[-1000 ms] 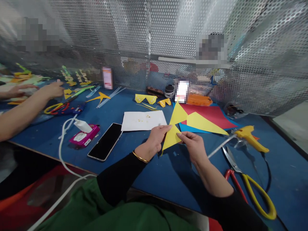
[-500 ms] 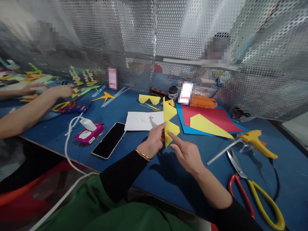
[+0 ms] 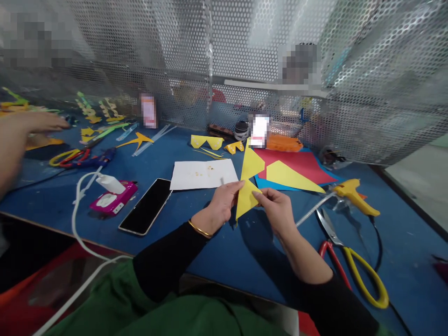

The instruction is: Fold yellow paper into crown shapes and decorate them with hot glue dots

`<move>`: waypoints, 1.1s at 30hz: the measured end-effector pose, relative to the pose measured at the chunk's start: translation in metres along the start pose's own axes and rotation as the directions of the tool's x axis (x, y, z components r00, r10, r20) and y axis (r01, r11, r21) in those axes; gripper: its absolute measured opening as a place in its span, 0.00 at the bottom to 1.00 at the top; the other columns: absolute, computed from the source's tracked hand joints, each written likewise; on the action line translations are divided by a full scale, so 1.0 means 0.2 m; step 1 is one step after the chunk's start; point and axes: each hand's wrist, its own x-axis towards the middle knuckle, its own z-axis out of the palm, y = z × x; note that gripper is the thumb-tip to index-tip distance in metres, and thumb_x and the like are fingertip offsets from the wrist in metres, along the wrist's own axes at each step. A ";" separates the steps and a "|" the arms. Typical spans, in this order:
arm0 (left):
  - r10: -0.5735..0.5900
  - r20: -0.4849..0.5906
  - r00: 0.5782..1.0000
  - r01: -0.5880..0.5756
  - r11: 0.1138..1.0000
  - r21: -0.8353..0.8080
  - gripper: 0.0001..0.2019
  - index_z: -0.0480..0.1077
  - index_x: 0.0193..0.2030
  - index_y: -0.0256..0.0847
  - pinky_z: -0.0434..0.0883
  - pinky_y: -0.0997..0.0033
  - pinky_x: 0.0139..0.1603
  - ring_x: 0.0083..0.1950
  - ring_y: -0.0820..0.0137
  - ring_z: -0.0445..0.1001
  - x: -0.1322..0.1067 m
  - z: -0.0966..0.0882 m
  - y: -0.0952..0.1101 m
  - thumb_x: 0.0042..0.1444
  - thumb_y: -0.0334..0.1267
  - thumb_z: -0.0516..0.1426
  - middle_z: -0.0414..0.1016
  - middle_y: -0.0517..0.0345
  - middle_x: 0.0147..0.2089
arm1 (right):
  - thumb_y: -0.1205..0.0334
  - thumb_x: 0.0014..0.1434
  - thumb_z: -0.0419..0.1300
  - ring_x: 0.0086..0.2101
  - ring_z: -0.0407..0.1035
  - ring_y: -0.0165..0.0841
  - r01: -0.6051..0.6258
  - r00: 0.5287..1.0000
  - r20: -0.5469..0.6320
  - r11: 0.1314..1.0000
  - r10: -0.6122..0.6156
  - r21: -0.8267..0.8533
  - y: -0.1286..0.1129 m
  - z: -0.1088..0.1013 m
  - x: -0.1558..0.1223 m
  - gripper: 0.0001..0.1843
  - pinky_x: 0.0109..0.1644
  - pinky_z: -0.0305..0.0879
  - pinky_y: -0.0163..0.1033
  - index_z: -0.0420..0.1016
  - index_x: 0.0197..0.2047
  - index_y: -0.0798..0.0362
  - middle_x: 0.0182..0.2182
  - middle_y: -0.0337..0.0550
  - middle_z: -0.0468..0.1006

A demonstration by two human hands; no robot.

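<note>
While left hand (image 3: 223, 203) and right hand (image 3: 279, 208) are pinching paper (image 3: 248, 204), open bench (image 3: 224, 256) is reaching its edge (image 3: 224, 283) toward six o'clock.

A yellow paper cutout (image 3: 248, 196) is held at four o'clock from the view's centre, its narrow tips pointed toward twelve and between six and seven. Two angular lobes are parted by a V-shaped notch facing three o'clock; the lower is pinched.
</note>
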 end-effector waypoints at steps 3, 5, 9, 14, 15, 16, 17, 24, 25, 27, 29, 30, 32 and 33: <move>-0.025 0.015 1.000 0.025 0.999 -0.030 0.07 0.77 0.30 0.36 0.75 0.73 0.36 0.30 0.72 0.77 -0.01 0.01 0.01 0.58 0.35 0.64 0.81 0.53 0.31 | 0.46 0.46 0.70 0.24 0.63 0.28 -0.021 1.000 0.004 0.999 0.021 0.047 -0.01 0.00 -0.01 0.17 0.30 0.61 0.36 0.77 0.24 0.51 0.19 0.36 0.73; -0.020 0.014 1.000 0.021 0.999 -0.034 0.07 0.77 0.29 0.35 0.75 0.72 0.35 0.28 0.72 0.77 -0.01 0.01 0.01 0.57 0.34 0.65 0.80 0.53 0.30 | 0.45 0.45 0.70 0.23 0.64 0.29 -0.043 0.999 0.021 0.997 0.041 0.064 -0.01 0.00 -0.01 0.18 0.30 0.62 0.36 0.78 0.24 0.52 0.19 0.37 0.74; 0.012 -0.006 1.000 -0.012 1.000 -0.002 0.07 0.78 0.28 0.35 0.75 0.70 0.34 0.27 0.70 0.77 -0.02 0.01 0.02 0.50 0.35 0.69 0.80 0.54 0.27 | 0.45 0.43 0.73 0.25 0.67 0.31 -0.069 0.996 0.069 0.995 0.064 0.073 -0.03 -0.01 0.00 0.19 0.31 0.62 0.37 0.81 0.26 0.53 0.22 0.39 0.77; 0.007 0.031 1.000 -0.010 0.994 0.105 0.08 0.81 0.31 0.33 0.74 0.70 0.30 0.27 0.68 0.78 -0.04 0.00 0.02 0.46 0.35 0.71 0.82 0.48 0.30 | 0.45 0.44 0.72 0.31 0.71 0.32 -0.019 0.995 -0.099 0.989 0.034 0.145 -0.06 -0.06 0.05 0.18 0.37 0.64 0.37 0.79 0.28 0.50 0.26 0.39 0.78; 0.002 0.037 0.999 -0.006 0.992 0.128 0.07 0.81 0.31 0.33 0.73 0.70 0.29 0.26 0.68 0.78 -0.04 0.01 0.03 0.46 0.34 0.71 0.82 0.47 0.30 | 0.46 0.43 0.73 0.31 0.71 0.31 -0.018 0.991 -0.127 0.986 0.039 0.165 -0.06 -0.07 0.06 0.17 0.36 0.63 0.37 0.77 0.26 0.50 0.24 0.37 0.77; -0.003 0.041 0.999 -0.003 0.989 0.150 0.07 0.82 0.31 0.33 0.73 0.70 0.28 0.25 0.68 0.77 -0.05 0.01 0.03 0.46 0.34 0.70 0.82 0.47 0.30 | 0.47 0.42 0.73 0.30 0.70 0.31 -0.020 0.988 -0.145 0.983 0.047 0.184 -0.06 -0.08 0.07 0.17 0.35 0.63 0.36 0.76 0.25 0.50 0.23 0.36 0.75; -0.008 0.044 0.999 0.000 0.985 0.172 0.06 0.82 0.30 0.33 0.72 0.71 0.27 0.24 0.69 0.77 -0.05 0.01 0.03 0.46 0.34 0.70 0.82 0.47 0.29 | 0.48 0.40 0.74 0.28 0.69 0.30 -0.023 0.986 -0.155 0.979 0.056 0.202 -0.06 -0.08 0.07 0.17 0.35 0.62 0.36 0.75 0.24 0.50 0.22 0.35 0.74; -0.037 0.057 0.998 0.021 0.967 0.254 0.04 0.81 0.27 0.33 0.71 0.71 0.25 0.23 0.69 0.76 -0.07 0.02 0.05 0.46 0.32 0.69 0.81 0.46 0.26 | 0.53 0.36 0.76 0.25 0.67 0.28 -0.022 0.986 -0.157 0.967 0.064 0.253 -0.05 -0.10 0.07 0.16 0.33 0.63 0.36 0.78 0.24 0.51 0.22 0.36 0.76; -0.040 0.058 0.998 0.023 0.965 0.261 0.03 0.82 0.27 0.34 0.71 0.71 0.25 0.23 0.69 0.76 -0.07 0.02 0.05 0.46 0.32 0.69 0.81 0.46 0.27 | 0.53 0.36 0.77 0.26 0.68 0.28 -0.020 0.987 -0.151 0.967 0.060 0.255 -0.06 -0.10 0.07 0.16 0.34 0.65 0.36 0.80 0.26 0.51 0.24 0.37 0.78; -0.051 0.062 0.997 0.032 0.960 0.278 0.02 0.82 0.27 0.34 0.72 0.71 0.25 0.23 0.68 0.76 -0.07 0.02 0.05 0.46 0.31 0.68 0.81 0.46 0.27 | 0.51 0.39 0.76 0.29 0.71 0.29 -0.010 0.986 -0.159 0.964 0.054 0.267 -0.08 -0.12 0.08 0.18 0.36 0.67 0.37 0.82 0.32 0.51 0.29 0.39 0.81; -0.085 0.088 0.992 0.055 0.951 0.303 0.02 0.81 0.26 0.34 0.73 0.70 0.26 0.23 0.68 0.76 -0.08 0.02 0.05 0.46 0.31 0.68 0.81 0.46 0.27 | 0.48 0.41 0.76 0.31 0.73 0.31 0.003 0.981 -0.187 0.958 0.053 0.288 -0.10 -0.15 0.09 0.20 0.38 0.69 0.38 0.82 0.35 0.51 0.32 0.40 0.82; -0.106 0.111 0.988 0.066 0.946 0.318 0.02 0.81 0.26 0.34 0.73 0.69 0.26 0.24 0.67 0.76 -0.08 0.02 0.05 0.45 0.30 0.68 0.81 0.46 0.26 | 0.48 0.41 0.75 0.32 0.74 0.32 0.007 0.978 -0.199 0.954 0.055 0.299 -0.10 -0.16 0.10 0.21 0.38 0.70 0.39 0.82 0.35 0.51 0.33 0.41 0.82; -0.146 0.157 0.977 0.081 0.930 0.359 0.02 0.81 0.24 0.35 0.74 0.69 0.27 0.24 0.67 0.76 -0.09 0.03 0.05 0.44 0.30 0.68 0.80 0.47 0.26 | 0.48 0.41 0.75 0.33 0.75 0.33 0.010 0.976 -0.210 0.949 0.060 0.317 -0.10 -0.18 0.12 0.21 0.38 0.70 0.40 0.81 0.35 0.52 0.33 0.43 0.83; -0.164 0.172 0.971 0.087 0.919 0.384 0.02 0.81 0.24 0.35 0.74 0.69 0.27 0.24 0.68 0.76 -0.10 0.03 0.05 0.44 0.30 0.68 0.80 0.48 0.25 | 0.48 0.41 0.75 0.33 0.75 0.33 0.012 0.975 -0.212 0.947 0.060 0.322 -0.10 -0.19 0.12 0.20 0.37 0.70 0.40 0.81 0.33 0.52 0.33 0.44 0.83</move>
